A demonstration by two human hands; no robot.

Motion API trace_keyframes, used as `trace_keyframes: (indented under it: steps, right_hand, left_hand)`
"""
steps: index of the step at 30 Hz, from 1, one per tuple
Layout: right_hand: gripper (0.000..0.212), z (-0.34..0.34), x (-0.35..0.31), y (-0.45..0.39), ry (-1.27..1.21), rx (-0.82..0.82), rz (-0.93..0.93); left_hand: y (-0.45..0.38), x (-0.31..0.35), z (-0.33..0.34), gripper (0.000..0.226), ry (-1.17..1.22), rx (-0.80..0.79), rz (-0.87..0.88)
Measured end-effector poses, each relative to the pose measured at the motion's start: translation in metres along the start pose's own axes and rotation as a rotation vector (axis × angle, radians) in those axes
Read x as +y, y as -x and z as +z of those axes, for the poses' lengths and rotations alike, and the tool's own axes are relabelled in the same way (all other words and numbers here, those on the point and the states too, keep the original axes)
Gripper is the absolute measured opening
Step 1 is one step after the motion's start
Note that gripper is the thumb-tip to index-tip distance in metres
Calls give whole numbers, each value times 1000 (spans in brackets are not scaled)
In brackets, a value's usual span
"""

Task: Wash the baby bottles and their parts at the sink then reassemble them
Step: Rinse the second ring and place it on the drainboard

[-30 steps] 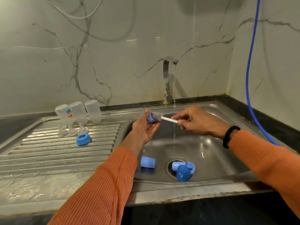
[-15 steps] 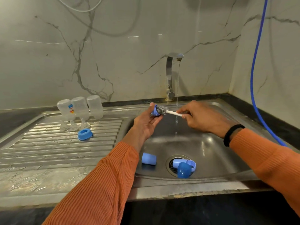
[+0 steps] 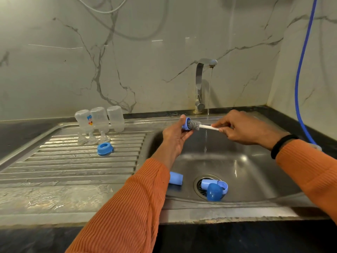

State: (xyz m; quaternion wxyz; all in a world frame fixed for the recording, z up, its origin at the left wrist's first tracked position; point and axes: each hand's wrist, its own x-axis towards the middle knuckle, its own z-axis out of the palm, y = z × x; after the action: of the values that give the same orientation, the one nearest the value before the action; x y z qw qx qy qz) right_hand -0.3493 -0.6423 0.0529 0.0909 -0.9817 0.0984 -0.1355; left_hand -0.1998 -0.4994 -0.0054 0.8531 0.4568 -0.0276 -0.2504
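Observation:
My left hand [image 3: 175, 136] holds a small blue bottle ring [image 3: 185, 124] above the sink basin [image 3: 246, 167]. My right hand [image 3: 242, 128] pinches the white handle of a small grey brush [image 3: 196, 125], whose bristles sit inside the ring. Three clear bottles [image 3: 100, 118] stand upside down on the drainboard [image 3: 73, 161], with three clear nipples [image 3: 91, 138] in front of them and a blue ring [image 3: 104, 148] beside those. In the basin lie a blue cap [image 3: 176, 178] and more blue parts [image 3: 215, 189] over the drain.
The tap [image 3: 200, 84] at the back runs a thin stream of water just right of the brush. A blue hose [image 3: 302, 70] hangs down the right wall to the counter. Dark counter borders the steel sink at the front and sides.
Both hands have stayed above the basin with the brush in the ring; the brush has shifted slightly. The camera has tilted a little, so everything sits higher in view.

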Motion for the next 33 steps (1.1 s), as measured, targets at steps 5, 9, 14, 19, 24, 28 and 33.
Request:
trace_keyframes:
  steps: [5,9,14,19,24,28,33]
  right_hand:
    - [34,11,-12,5,-51,166,-34]
    - [37,19,-19,12,-68,175,-160]
    - [37,6,-9,11,-38,17,-204]
    - [33,9,9,7,91,49,-102]
    - [33,15,-1,3,-84,165,-27]
    - [33,23,-3,2,-144,124,-37]
    - [35,28,2,2,-175,116,41]
  left_hand:
    - [-3,5,4,25,201,-3,-26]
    - [-2,15,-5,32,260,-3,-39]
    - [1,15,-19,36,139,41,-25]
    - [0,9,-14,52,-34,37,-6]
    - [-5,6,-15,37,-125,6,-73]
    - [-9,5,-12,28,-92,-70,-68]
    - [-22,-13,-17,71,-362,-177,89]
